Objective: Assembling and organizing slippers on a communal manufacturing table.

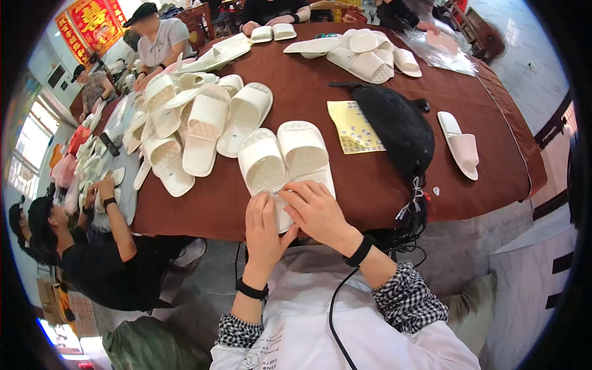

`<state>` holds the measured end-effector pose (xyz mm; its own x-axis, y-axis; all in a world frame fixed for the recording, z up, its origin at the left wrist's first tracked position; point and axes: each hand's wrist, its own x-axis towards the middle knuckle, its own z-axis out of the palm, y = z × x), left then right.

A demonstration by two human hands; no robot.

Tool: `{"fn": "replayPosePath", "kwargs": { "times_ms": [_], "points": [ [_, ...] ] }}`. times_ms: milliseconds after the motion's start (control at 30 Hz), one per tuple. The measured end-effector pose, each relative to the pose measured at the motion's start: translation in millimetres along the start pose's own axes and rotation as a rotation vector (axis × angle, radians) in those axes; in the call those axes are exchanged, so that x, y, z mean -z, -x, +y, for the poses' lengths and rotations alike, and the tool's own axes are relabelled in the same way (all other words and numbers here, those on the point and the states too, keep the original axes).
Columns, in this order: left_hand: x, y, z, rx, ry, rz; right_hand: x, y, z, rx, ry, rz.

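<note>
A pair of white open-toe slippers lies before me at the table's near edge: a left slipper (pixel 261 161) and a right slipper (pixel 303 151), side by side with their toes pointing away. My left hand (pixel 264 228) is closed around the heel end of the left slipper, fingers on top and thumb at its side. Over the same heel bends my right hand (pixel 317 213), its fingers drawn together at the insole and meeting the left fingertips. Whatever small thing is between the fingertips is too small to make out. A yellow sheet of small stickers (pixel 354 127) lies to the right.
A heap of white slippers (pixel 206 114) fills the left; more slippers (pixel 364 58) lie at the far side. A black cap (pixel 394 126) overlaps the sheet. A single slipper (pixel 461 145) lies right, near clear plastic bags (pixel 441 52). Several people sit around the brown-covered table (pixel 296 83).
</note>
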<state>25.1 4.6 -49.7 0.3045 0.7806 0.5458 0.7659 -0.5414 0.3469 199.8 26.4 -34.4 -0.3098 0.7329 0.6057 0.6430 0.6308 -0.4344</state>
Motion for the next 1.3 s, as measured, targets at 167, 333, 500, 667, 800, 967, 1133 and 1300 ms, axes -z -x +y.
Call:
{"fn": "replayPosePath", "kwargs": {
  "times_ms": [167,333,500,667,800,967,1133,1300],
  "points": [
    [-1,3,-3,0.021,0.009,0.041,4,-4,-5,-0.016,0.004,-0.062],
    [1,0,-2,-0.015,0.017,0.052,3,-4,-3,-0.024,-0.02,-0.055],
    [-1,3,-5,0.005,0.004,0.056,3,-5,-4,-0.014,-0.04,-0.101],
    [-4,5,-6,-0.014,0.057,0.095,7,-5,-4,-0.026,0.017,-0.15],
    [-2,1,-4,-0.016,0.075,0.104,6,-3,-4,-0.035,-0.037,-0.131],
    [-2,3,-6,0.004,0.091,0.127,8,-10,-12,-0.032,0.007,-0.14],
    [-1,-3,-5,-0.033,0.117,0.093,7,-7,-5,-0.034,0.028,-0.135],
    [-1,1,-7,-0.015,0.091,0.11,6,-9,-10,-0.038,-0.001,-0.148]
  ]
}}
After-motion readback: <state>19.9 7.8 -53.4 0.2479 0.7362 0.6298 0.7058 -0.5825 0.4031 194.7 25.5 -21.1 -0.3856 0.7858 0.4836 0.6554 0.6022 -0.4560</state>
